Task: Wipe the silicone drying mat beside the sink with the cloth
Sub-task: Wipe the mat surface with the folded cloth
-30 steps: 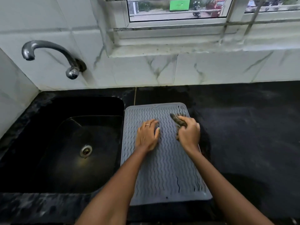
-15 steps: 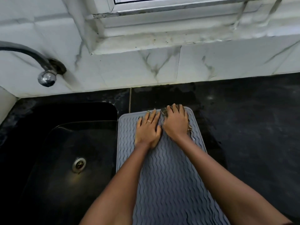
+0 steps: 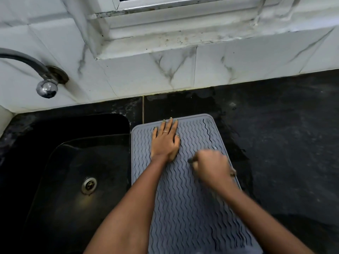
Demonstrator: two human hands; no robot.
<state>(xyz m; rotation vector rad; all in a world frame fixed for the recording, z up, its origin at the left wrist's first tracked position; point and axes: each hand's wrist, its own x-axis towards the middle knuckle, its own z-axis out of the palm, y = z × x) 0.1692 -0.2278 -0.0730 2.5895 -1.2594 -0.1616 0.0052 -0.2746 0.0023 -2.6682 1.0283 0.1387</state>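
A grey silicone drying mat with wavy ridges lies on the black counter just right of the sink. My left hand rests flat on the mat's far left part, fingers spread and reaching its far edge, a ring on one finger. My right hand, blurred by motion, is fisted on a dark cloth near the mat's right edge. Only small bits of the cloth stick out of the fist, at its left and at its right side.
A black sink with a metal drain lies left of the mat. A chrome tap juts from the marble-tiled wall above it. Black counter stretches to the right, wet-looking around the mat. A window sill runs along the wall.
My right hand has pulled the cloth back from the mat's far edge toward me and to the right. My left hand has slid forward to the far edge. The camera has tilted down.
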